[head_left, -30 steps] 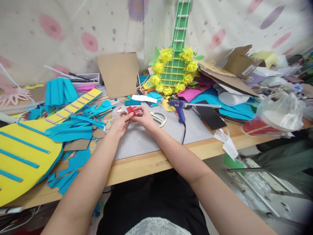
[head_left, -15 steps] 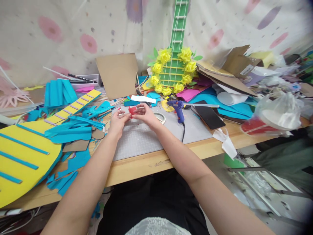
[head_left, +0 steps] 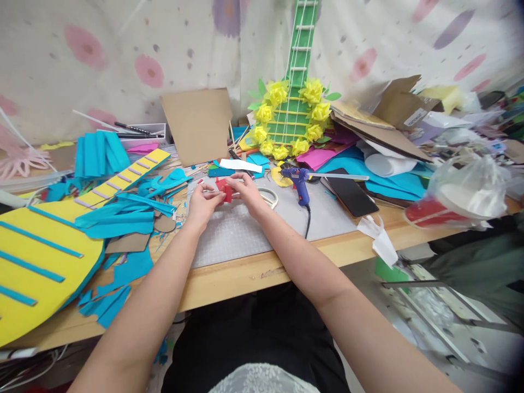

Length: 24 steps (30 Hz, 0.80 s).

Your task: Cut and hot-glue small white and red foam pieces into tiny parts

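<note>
Between my hands is a small piece of red paper (head_left: 223, 186), folded or curled, held a little above the grey cutting mat (head_left: 241, 237). My left hand (head_left: 203, 206) pinches its left side between thumb and fingers. My right hand (head_left: 246, 192) grips its right side with the fingertips. Part of the red paper is covered by the fingers. Just right of my right hand lies a white ring-shaped object (head_left: 269, 197), partly hidden by that hand. Behind the hands a white strip (head_left: 240, 165) rests on blue scraps.
A blue glue gun (head_left: 300, 183) with a long glue stick stands on the mat, beside a black phone (head_left: 352, 196). Left lies a yellow paper guitar (head_left: 49, 256) among blue crepe scraps (head_left: 118, 224). A green guitar with yellow flowers (head_left: 291, 117) leans behind. A bagged cup (head_left: 434, 210) sits right.
The red paper has been turned and shows more of its surface, tipped slightly downward. Both hands have shifted their fingers around it; my right hand's fingers sit closer over it.
</note>
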Tool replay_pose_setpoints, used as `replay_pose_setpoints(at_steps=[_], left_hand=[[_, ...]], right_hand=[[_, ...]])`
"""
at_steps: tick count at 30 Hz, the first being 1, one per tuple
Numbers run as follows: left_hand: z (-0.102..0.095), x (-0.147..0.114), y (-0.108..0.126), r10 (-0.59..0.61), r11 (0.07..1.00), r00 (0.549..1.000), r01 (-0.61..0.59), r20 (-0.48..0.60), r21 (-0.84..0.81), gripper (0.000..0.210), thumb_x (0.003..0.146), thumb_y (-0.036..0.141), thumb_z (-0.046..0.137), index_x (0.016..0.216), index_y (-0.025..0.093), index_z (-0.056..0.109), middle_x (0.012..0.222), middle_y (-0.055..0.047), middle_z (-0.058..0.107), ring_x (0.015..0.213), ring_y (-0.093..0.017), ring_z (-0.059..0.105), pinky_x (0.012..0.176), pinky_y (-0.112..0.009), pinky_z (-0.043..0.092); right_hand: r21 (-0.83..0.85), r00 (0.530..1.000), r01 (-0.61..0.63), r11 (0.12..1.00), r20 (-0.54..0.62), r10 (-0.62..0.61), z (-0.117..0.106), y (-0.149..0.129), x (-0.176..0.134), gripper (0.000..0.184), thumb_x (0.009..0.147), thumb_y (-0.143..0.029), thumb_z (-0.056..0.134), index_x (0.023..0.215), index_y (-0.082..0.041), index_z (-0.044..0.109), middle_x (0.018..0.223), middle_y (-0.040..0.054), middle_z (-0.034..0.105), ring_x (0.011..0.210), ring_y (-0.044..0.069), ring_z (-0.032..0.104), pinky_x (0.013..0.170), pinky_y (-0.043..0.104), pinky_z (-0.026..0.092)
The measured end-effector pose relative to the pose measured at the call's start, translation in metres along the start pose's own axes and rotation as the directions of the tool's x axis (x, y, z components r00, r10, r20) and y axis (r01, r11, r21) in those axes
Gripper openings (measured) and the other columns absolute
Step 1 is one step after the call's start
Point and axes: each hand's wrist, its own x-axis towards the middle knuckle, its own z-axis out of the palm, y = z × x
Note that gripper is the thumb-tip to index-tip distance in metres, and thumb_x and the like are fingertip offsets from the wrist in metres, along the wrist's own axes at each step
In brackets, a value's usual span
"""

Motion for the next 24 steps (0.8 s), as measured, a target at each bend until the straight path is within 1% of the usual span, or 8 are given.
replay_pose_setpoints(at_steps=[2, 4, 7, 10, 14, 19, 24], left_hand=[[0.000, 0.000, -0.001, 0.010, 1.000, 1.000, -0.010, 0.012, 0.008, 0.047, 0.047, 0.017, 0.077, 0.076, 0.020, 0.041, 0.060, 0.003, 0.065, 0.052, -0.012, 0.061, 0.057, -0.024, 0.049], [0.000, 0.000, -0.001, 0.009, 1.000, 1.000, -0.009, 0.029, 0.013, 0.046, 0.047, 0.018, 0.077, 0.075, 0.020, 0.040, 0.058, 0.004, 0.064, 0.050, -0.011, 0.060, 0.055, -0.023, 0.048], [0.001, -0.001, 0.000, -0.004, 1.000, 0.999, 0.003, 0.033, 0.008, 0.045, 0.048, 0.019, 0.077, 0.075, 0.020, 0.040, 0.058, 0.004, 0.063, 0.049, -0.011, 0.059, 0.054, -0.023, 0.049], [0.001, -0.002, 0.002, -0.036, 0.999, 0.999, 0.036, 0.021, 0.003, 0.045, 0.049, 0.017, 0.077, 0.076, 0.020, 0.041, 0.060, 0.003, 0.064, 0.051, -0.013, 0.061, 0.056, -0.026, 0.050], [0.000, -0.002, 0.004, -0.056, 0.998, 0.998, 0.056, 0.028, -0.006, 0.042, 0.052, 0.015, 0.076, 0.076, 0.019, 0.041, 0.062, 0.002, 0.064, 0.054, -0.015, 0.063, 0.057, -0.028, 0.052], [-0.002, -0.002, 0.004, -0.058, 0.995, 0.997, 0.062, 0.056, -0.072, 0.042, 0.053, 0.016, 0.076, 0.075, 0.019, 0.040, 0.063, 0.002, 0.065, 0.059, -0.017, 0.066, 0.059, -0.030, 0.054], [-0.003, -0.002, 0.003, -0.066, 0.992, 0.996, 0.072, 0.057, -0.104, 0.042, 0.053, 0.016, 0.077, 0.074, 0.019, 0.041, 0.060, 0.002, 0.064, 0.058, -0.017, 0.066, 0.059, -0.030, 0.055]], right_hand=[[-0.003, 1.000, 0.003, 1.000, 0.006, -0.003, 0.000, 0.000, -0.001, 0.041, 0.065, -0.040, 0.070, 0.092, -0.022, 0.045, 0.077, -0.0026, 0.064, 0.067, 0.011, 0.062, 0.066, 0.028, 0.051], [-0.013, 0.999, 0.020, 1.000, 0.028, -0.020, 0.000, 0.003, 0.000, 0.045, 0.060, -0.032, 0.074, 0.092, -0.022, 0.044, 0.075, -0.0041, 0.064, 0.065, 0.011, 0.062, 0.066, 0.029, 0.051], [0.003, 0.998, 0.047, 0.999, 0.035, -0.047, 0.000, 0.009, 0.003, 0.045, 0.058, -0.026, 0.074, 0.091, -0.023, 0.044, 0.073, -0.0053, 0.064, 0.067, 0.012, 0.063, 0.070, 0.032, 0.052], [0.042, 0.997, 0.048, 0.998, 0.052, -0.050, -0.002, 0.012, 0.005, 0.045, 0.059, -0.023, 0.073, 0.092, -0.023, 0.044, 0.074, -0.0047, 0.065, 0.070, 0.013, 0.065, 0.076, 0.034, 0.052], [0.053, 0.994, 0.061, 0.997, 0.085, -0.065, -0.006, 0.011, 0.005, 0.044, 0.059, -0.020, 0.070, 0.094, -0.023, 0.044, 0.074, -0.0047, 0.066, 0.069, 0.013, 0.064, 0.076, 0.035, 0.052], [0.050, 0.980, 0.150, 0.987, 0.123, -0.155, -0.007, 0.008, 0.003, 0.040, 0.060, -0.020, 0.068, 0.093, -0.024, 0.045, 0.076, -0.0046, 0.065, 0.074, 0.012, 0.063, 0.078, 0.031, 0.050], [-0.002, 0.970, 0.201, 0.980, 0.137, -0.199, -0.007, 0.003, -0.002, 0.037, 0.061, -0.020, 0.065, 0.092, -0.024, 0.046, 0.076, -0.0045, 0.064, 0.075, 0.012, 0.062, 0.076, 0.030, 0.050]])
